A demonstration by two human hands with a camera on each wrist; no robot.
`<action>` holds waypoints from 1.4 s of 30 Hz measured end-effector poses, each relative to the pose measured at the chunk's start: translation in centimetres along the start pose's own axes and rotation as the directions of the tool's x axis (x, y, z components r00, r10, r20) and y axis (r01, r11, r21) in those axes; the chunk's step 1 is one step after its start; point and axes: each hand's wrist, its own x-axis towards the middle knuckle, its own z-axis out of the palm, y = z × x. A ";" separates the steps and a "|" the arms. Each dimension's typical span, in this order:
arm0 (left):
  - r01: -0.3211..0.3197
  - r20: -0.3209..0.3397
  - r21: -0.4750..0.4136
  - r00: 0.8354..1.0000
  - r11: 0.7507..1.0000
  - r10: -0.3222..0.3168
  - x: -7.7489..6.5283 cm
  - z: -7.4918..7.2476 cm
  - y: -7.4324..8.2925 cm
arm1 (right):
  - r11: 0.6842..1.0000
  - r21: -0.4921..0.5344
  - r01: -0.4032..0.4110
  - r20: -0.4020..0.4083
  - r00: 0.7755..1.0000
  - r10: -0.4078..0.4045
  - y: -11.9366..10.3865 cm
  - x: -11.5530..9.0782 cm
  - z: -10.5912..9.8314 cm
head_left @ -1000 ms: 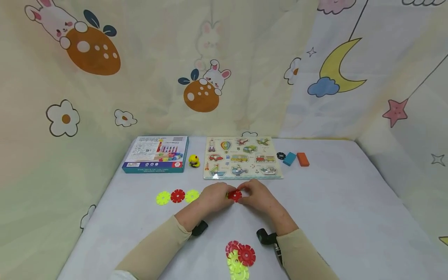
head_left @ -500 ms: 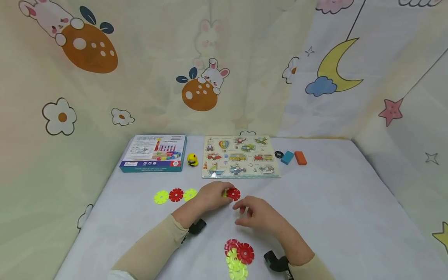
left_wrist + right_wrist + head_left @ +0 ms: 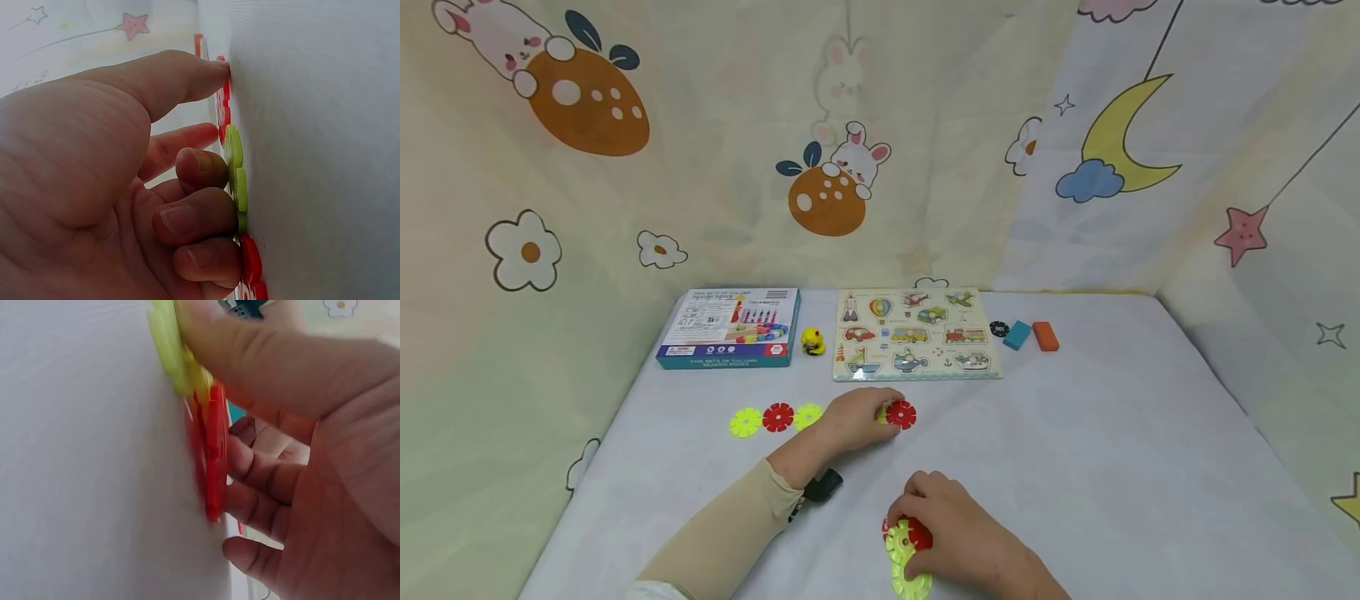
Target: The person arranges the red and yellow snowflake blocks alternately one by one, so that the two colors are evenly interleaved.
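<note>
**Two hands, two clusters of snowflake discs**

Two jobs are split between my hands. From the head view, my left hand (image 3: pixel 853 421) rests on the white table (image 3: pixel 1112 467), fingers curled against the red disc (image 3: pixel 900 414) at the end of a flat row, steadying it; three more discs (image 3: pixel 777 417) lie just to its left. My right hand (image 3: pixel 951 529) is nearer me, over the loose pile of discs (image 3: pixel 906 550), thumb and fingers closing on it.

The left wrist view shows my fingertips (image 3: pixel 200 215) pressing green and red disc edges (image 3: pixel 236 181) flat against the table, so the row cannot slide.

The right wrist view shows my fingers (image 3: pixel 262 475) wrapped round a red disc (image 3: pixel 212 456) stacked with a yellow-green one (image 3: pixel 165 347), gripping both.
</note>
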 end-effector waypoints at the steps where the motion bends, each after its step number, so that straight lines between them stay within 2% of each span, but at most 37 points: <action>1: -0.003 -0.002 -0.002 1.000 1.000 0.003 0.0 0.0 0.0 | 1.000 0.007 -0.003 -0.015 1.000 0.003 0.2 0.1 0.0; 8: -0.010 -0.013 0.012 1.000 1.000 0.010 -0.1 -0.3 0.2 | 0.988 0.098 -0.117 -0.075 0.989 0.125 1.0 1.0 -0.8; 12: 0.005 -0.009 0.020 1.000 1.000 -0.005 0.0 -0.4 0.1 | 0.977 0.173 -0.127 -0.081 0.986 0.143 1.0 1.3 -1.3; 18: 0.011 -0.001 0.005 1.000 1.000 -0.011 0.0 -0.6 0.2 | 0.940 0.336 -0.061 -0.019 0.997 0.071 0.8 1.8 -2.9; 20: 0.006 -0.002 0.006 1.000 1.000 -0.006 0.1 -0.6 0.2 | 0.930 0.367 -0.031 -0.025 0.999 0.043 0.7 1.9 -3.9; 26: -0.006 0.000 0.007 1.000 1.000 0.006 0.4 -0.4 -0.1 | 0.914 0.395 0.091 -0.139 0.990 -0.038 0.5 1.9 -8.2; 31: -0.009 0.004 0.016 1.000 1.000 0.009 0.5 -0.1 -0.2 | 0.910 0.390 0.142 -0.232 0.971 -0.052 0.6 1.8 -11.1; 35: -0.002 0.008 0.012 1.000 1.000 0.002 0.4 -0.1 -0.1 | 0.903 0.417 0.103 -0.270 0.963 0.015 1.6 2.1 -12.2; 40: 0.009 0.012 0.005 1.000 1.000 -0.009 0.3 0.1 0.0 | 0.848 0.529 0.020 -0.272 0.951 0.147 3.9 3.1 -12.1; 42: 0.013 0.011 0.008 1.000 1.000 -0.013 0.3 0.1 0.0 | 0.840 0.542 -0.010 -0.272 0.944 0.186 4.9 3.6 -11.7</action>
